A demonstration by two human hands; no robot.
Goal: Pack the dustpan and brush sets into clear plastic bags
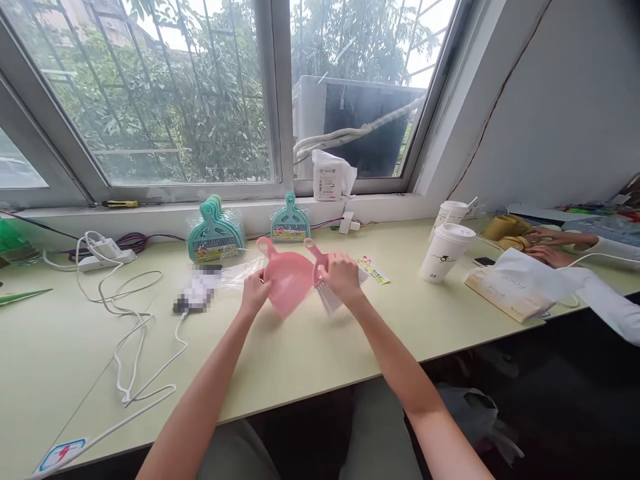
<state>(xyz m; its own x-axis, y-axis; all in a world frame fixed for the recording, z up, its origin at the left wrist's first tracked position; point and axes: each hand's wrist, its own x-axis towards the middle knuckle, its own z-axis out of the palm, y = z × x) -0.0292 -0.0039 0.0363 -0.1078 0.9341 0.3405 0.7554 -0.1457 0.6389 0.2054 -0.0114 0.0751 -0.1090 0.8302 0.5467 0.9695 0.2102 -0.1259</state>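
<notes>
A pink dustpan [291,280] is in my left hand [255,291], which grips it at its left edge near the ringed handle. My right hand [342,275] is closed round a small pink hand brush [316,252], its pale bristles pointing down and slightly blurred. Dustpan and brush are held side by side over the table. Beyond my right hand lies a yellow printed label card [374,271]. Clear plastic wrapping [240,273] rests left of the dustpan. A stack of green dustpan-and-brush sets [214,233] stands behind, with one more green set [291,223] by the sill.
Left are a phone [198,289], white cables [135,333] and a power strip [107,259]. White cups [447,253] and a tissue pack [510,285] stand right. Another person's hands [550,245] are at the far right. A utility knife [120,204] lies on the sill.
</notes>
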